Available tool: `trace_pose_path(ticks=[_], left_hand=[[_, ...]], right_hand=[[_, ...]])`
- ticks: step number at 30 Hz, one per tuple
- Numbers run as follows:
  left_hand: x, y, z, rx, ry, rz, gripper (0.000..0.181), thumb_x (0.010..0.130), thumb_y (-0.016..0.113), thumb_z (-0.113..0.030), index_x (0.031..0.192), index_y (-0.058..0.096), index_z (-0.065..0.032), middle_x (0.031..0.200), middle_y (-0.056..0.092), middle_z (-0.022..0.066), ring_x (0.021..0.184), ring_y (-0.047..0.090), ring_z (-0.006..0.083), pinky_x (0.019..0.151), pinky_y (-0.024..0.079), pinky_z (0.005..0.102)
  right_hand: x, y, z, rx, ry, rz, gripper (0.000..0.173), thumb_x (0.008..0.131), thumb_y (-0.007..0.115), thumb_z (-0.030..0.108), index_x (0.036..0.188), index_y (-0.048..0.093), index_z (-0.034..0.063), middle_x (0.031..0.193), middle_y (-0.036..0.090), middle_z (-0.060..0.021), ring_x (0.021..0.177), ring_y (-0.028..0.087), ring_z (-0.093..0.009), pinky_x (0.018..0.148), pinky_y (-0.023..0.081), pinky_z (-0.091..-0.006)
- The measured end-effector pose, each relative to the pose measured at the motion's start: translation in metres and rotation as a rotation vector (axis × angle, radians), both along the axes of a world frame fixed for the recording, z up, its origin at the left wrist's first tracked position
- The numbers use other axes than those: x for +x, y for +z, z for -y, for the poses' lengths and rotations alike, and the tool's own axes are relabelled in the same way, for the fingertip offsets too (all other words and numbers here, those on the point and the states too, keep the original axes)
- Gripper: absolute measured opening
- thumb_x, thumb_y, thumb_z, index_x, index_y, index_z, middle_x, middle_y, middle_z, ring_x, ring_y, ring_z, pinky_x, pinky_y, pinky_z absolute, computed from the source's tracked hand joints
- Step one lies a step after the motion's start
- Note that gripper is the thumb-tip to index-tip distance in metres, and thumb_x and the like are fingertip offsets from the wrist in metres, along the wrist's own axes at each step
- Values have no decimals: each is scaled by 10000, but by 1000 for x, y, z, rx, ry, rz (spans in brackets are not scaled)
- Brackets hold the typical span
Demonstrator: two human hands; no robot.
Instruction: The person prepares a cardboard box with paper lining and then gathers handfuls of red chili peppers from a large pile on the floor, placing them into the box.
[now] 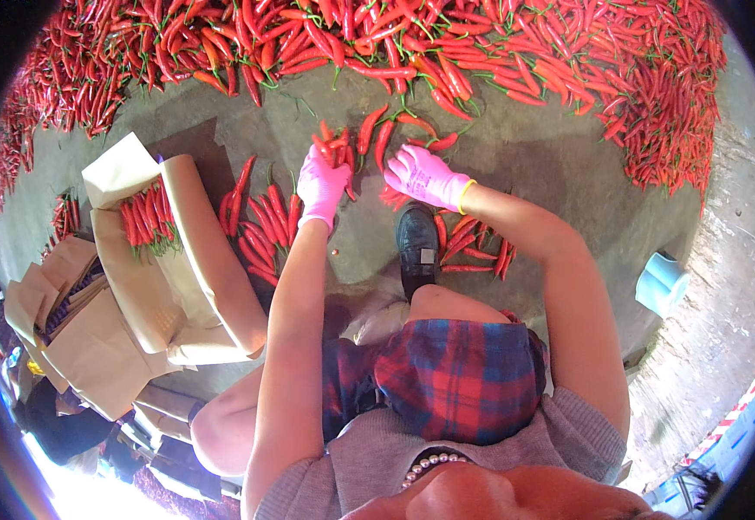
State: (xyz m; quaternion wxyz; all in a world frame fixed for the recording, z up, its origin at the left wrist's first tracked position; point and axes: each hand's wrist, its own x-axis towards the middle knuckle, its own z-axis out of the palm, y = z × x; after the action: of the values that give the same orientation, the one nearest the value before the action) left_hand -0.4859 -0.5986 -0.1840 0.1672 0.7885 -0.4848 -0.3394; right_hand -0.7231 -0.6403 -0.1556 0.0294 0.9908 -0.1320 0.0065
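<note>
My left hand, in a pink knit glove, is closed around a small bunch of red chili peppers above the concrete floor. My right hand wears a matching glove with a yellow cuff edge. Its fingers curl down beside a loose red chili, and whether they grip anything is hidden. Blurred red chilies show just under that palm. Several loose chilies, among them a curved one, lie between my hands and the big heap.
A heap of red chilies curves across the far side. At left, a paper-lined box holds a row of chilies; folded cardboard lies beside it. Chili groups lie near the box and my black shoe. A light-blue stool stands right.
</note>
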Motion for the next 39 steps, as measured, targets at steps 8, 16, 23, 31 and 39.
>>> trace_pose_path(ticks=[8,16,23,31,39], left_hand=[[19,-12,6,78,229,-279,512,653,772,-137,1132,632,-23,906,714,127,772,691,235,673,535,371],[20,1,16,121,74,-79,643,620,770,-199,1231,616,-72,1027,717,137,1010,683,302,890,517,404],[28,-4,14,81,-12,-86,551,666,739,-238,1155,577,-43,1026,694,194,996,658,376,872,511,454],[38,14,0,51,-373,581,566,724,759,-282,1207,521,-106,1137,625,110,1073,609,315,844,505,503],[64,14,7,78,-260,403,609,704,746,-289,1249,533,-121,1094,663,121,1106,594,323,912,443,488]], right_hand=[[68,35,3,428,-154,-322,377,912,503,138,1287,544,151,897,659,-61,842,652,-264,698,471,-384],[2,39,25,591,-277,-313,347,883,543,137,1226,592,116,868,702,-103,861,694,-292,678,518,-440],[72,29,-6,557,-307,-171,265,888,522,150,1117,649,105,824,696,-111,782,694,-314,645,521,-440],[35,2,-1,358,-244,-246,142,878,534,157,936,639,80,810,681,-93,776,689,-287,637,502,-438],[61,19,-5,630,-474,-66,271,837,561,116,1105,597,129,904,669,-93,881,679,-301,696,505,-443]])
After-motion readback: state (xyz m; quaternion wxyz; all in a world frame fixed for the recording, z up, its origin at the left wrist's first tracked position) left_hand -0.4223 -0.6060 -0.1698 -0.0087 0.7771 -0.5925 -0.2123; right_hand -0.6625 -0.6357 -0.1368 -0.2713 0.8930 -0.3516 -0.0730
